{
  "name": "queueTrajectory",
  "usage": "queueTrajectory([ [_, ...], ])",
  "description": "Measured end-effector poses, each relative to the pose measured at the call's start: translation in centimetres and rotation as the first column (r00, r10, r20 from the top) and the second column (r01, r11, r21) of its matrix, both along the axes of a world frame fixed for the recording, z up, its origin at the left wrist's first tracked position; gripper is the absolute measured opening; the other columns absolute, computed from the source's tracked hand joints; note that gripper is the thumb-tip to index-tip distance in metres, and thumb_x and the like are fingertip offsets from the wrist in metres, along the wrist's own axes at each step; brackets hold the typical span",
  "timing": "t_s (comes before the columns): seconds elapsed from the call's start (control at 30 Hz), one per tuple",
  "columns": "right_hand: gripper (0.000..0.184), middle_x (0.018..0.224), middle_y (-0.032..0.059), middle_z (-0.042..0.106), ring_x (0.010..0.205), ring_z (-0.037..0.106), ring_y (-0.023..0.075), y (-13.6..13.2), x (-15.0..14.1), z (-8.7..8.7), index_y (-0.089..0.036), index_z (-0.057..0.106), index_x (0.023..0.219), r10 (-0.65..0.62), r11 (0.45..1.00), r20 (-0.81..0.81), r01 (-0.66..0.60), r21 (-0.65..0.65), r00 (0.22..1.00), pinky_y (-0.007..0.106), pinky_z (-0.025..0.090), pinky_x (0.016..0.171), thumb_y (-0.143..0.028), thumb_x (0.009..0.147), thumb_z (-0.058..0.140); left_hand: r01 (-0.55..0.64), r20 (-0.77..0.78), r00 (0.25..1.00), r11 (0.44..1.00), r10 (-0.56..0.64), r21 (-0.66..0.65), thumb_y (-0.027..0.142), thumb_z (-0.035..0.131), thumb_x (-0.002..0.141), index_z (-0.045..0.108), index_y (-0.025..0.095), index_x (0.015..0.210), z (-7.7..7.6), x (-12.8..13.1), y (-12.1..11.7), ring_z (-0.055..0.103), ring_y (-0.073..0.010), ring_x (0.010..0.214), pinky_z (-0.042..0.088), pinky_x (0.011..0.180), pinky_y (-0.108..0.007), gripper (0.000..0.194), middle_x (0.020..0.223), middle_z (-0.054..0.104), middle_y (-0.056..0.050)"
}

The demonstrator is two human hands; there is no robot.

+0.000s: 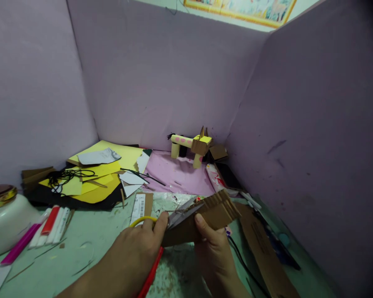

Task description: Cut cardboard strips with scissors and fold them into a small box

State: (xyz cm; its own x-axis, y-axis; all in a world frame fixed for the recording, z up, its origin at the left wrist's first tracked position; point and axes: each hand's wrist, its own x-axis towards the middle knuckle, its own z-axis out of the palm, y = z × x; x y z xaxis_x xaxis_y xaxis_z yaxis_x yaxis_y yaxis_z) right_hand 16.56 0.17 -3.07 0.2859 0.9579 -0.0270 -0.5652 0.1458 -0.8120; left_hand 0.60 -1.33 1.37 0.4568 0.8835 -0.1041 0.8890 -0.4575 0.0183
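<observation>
In the head view, my left hand [139, 244] is closed round a pair of scissors [182, 214] with a yellow handle loop and a red one. Their parted blades lie across the upper edge of a brown corrugated cardboard piece [213, 213]. Gripping that cardboard from the right is my right hand [213, 244], its thumb on the near face and the other fingers behind. The cardboard's top edge looks ragged, with its ridges showing. Beyond the hands stands a yellow toy animal [186, 141] with pink spots, a cardboard head and a black tail.
Yellow sheets [102, 186] with tangled black string [68, 178] lie at the left. Nearer are several markers [51, 225] and a white rounded container [9, 223]. A long cardboard strip [264, 252] lies right. Lilac panels [174, 74] enclose the table.
</observation>
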Motion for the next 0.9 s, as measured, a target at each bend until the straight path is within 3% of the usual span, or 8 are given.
queueTrajectory([
  [0.1,0.053,0.085,0.0025,0.071,0.082,0.063,0.0236,0.1,0.1,-0.4,-0.02,0.063,0.109,-0.031,0.999,0.057,0.03,0.01,0.998,0.038,0.048,0.078,-0.033,0.06,0.077,-0.033,-0.077,0.997,0.996,0.027,-0.081,-0.005,0.033,0.072,0.028,0.01,0.14,1.2,0.5,-0.2,0.068,-0.0287,0.074,0.054,0.062,-0.043,0.07,0.093,0.066,-0.017],
  [0.2,0.053,0.091,0.0028,0.072,0.085,0.064,0.0232,0.1,0.1,-0.5,-0.021,0.062,0.111,-0.026,1.0,0.047,0.025,0.013,0.999,0.038,0.047,0.08,-0.033,0.061,0.077,-0.04,-0.111,0.993,0.997,0.033,-0.061,-0.008,0.03,0.073,0.028,0.012,0.14,1.5,0.7,-0.2,0.068,-0.0281,0.077,0.054,0.064,-0.042,0.07,0.095,0.065,-0.017],
  [0.4,0.059,0.093,0.0027,0.072,0.085,0.064,0.0233,-0.1,-0.2,-0.1,-0.022,0.059,0.116,0.006,0.999,-0.012,-0.005,0.032,1.0,0.038,0.049,0.081,-0.031,0.06,0.077,0.0,-0.153,0.988,0.999,0.006,0.04,-0.012,0.026,0.073,0.025,0.013,0.141,0.3,0.5,-0.3,0.067,-0.0256,0.072,0.055,0.061,-0.04,0.073,0.093,0.063,-0.016],
  [0.6,0.054,0.092,0.0043,0.073,0.087,0.065,0.0252,-0.2,0.1,-0.2,-0.02,0.064,0.11,-0.03,1.0,0.058,0.03,0.01,0.998,0.041,0.046,0.085,-0.034,0.06,0.077,0.056,-0.086,0.995,0.995,-0.049,0.079,-0.01,0.032,0.074,0.03,0.011,0.138,-0.5,0.1,0.0,0.067,-0.0252,0.075,0.056,0.063,-0.039,0.067,0.093,0.064,-0.014],
  [0.8,0.052,0.087,0.003,0.072,0.085,0.064,0.024,0.0,0.2,-0.5,-0.019,0.065,0.107,-0.055,0.998,0.056,0.056,-0.005,0.997,0.038,0.047,0.082,-0.033,0.058,0.078,0.064,-0.038,0.997,0.998,-0.064,0.019,-0.01,0.031,0.073,0.033,0.011,0.135,-0.1,-0.1,0.0,0.068,-0.0258,0.074,0.055,0.064,-0.041,0.066,0.091,0.066,-0.013],
  [0.9,0.056,0.08,0.0008,0.071,0.081,0.063,0.0232,0.1,0.0,-0.4,-0.02,0.064,0.106,-0.067,0.997,0.01,0.067,-0.033,0.998,0.037,0.048,0.076,-0.033,0.055,0.08,0.082,0.01,0.997,0.996,-0.083,0.024,-0.007,0.034,0.075,0.036,0.011,0.131,-0.7,-0.3,0.1,0.068,-0.0253,0.073,0.055,0.064,-0.04,0.059,0.089,0.067,-0.011],
])
